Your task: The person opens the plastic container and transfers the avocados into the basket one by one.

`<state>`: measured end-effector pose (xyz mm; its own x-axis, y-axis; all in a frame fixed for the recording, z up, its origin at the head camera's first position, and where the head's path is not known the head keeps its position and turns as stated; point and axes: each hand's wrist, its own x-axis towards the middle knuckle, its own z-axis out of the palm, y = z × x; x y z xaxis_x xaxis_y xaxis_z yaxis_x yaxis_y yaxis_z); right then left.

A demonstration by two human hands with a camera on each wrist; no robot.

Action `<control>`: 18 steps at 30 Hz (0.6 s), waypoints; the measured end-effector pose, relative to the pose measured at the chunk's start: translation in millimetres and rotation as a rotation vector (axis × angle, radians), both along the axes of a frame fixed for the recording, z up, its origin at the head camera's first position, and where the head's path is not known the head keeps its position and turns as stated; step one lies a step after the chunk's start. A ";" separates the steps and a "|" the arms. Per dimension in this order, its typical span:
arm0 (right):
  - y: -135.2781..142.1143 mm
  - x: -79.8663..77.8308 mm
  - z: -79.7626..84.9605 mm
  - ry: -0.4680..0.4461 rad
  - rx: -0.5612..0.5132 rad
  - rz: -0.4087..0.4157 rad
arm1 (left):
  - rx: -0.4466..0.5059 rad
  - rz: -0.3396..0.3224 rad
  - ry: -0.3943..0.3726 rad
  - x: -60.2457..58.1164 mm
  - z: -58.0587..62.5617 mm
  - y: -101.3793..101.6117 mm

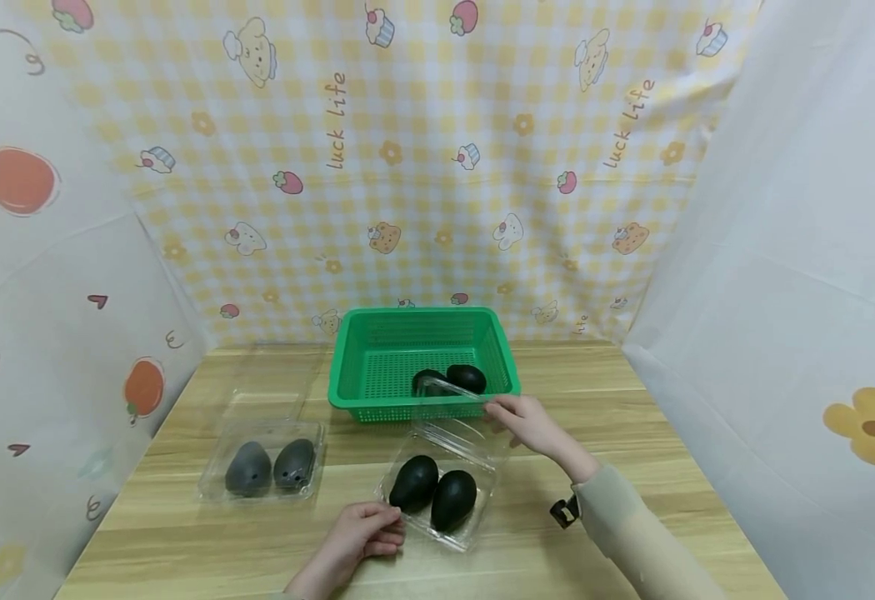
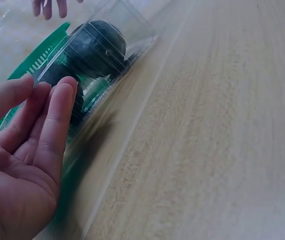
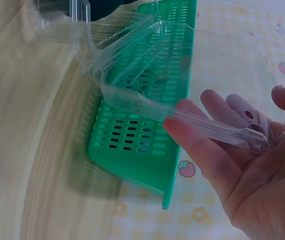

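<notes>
Two black avocados (image 1: 453,501) lie side by side in a clear plastic clamshell container (image 1: 458,542) at the front middle of the table. Its hinged lid (image 3: 147,107) stands raised on the far side. My right hand (image 1: 525,423) holds the lid's edge between thumb and fingers; in the right wrist view the fingers (image 3: 202,150) show through and along the plastic. At the container's near left corner, my left hand (image 1: 362,537) pinches the rim with thumb and fingertips, close beside one avocado (image 2: 95,47).
A green slotted basket (image 1: 342,392) stands behind the container, with two dark avocados (image 1: 467,379) inside. To the left, another clear container (image 1: 208,483) holds two avocados (image 1: 248,469) that look greyish through plastic. Patterned cloth (image 1: 422,192) hangs behind the wooden table (image 1: 595,467).
</notes>
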<state>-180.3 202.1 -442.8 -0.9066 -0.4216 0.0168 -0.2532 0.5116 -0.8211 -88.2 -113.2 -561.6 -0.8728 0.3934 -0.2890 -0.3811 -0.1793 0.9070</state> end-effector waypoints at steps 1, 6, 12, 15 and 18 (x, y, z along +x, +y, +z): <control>0.9 0.8 -0.5 -0.007 -0.006 -0.003 | 0.000 0.003 0.000 -0.2 0.0 -0.5; 6.1 6.9 -3.9 -0.048 -0.040 -0.018 | -0.006 0.040 0.008 -2.1 1.4 -4.5; 11.6 20.5 -11.2 -0.064 -0.078 -0.037 | -0.020 0.125 -0.006 -7.5 2.4 -9.9; 12.5 27.4 -14.5 -0.067 -0.102 -0.057 | -0.014 0.176 -0.008 -10.5 1.9 -11.3; 12.3 34.0 -16.8 -0.069 -0.114 -0.080 | -0.003 0.227 -0.014 -13.5 1.3 -11.7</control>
<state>-146.3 214.5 -459.6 -0.9380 -0.3466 -0.0032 -0.1561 0.4306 -0.8890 -101.7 -124.9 -560.3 -0.9346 0.1860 -0.3031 -0.3442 -0.2592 0.9024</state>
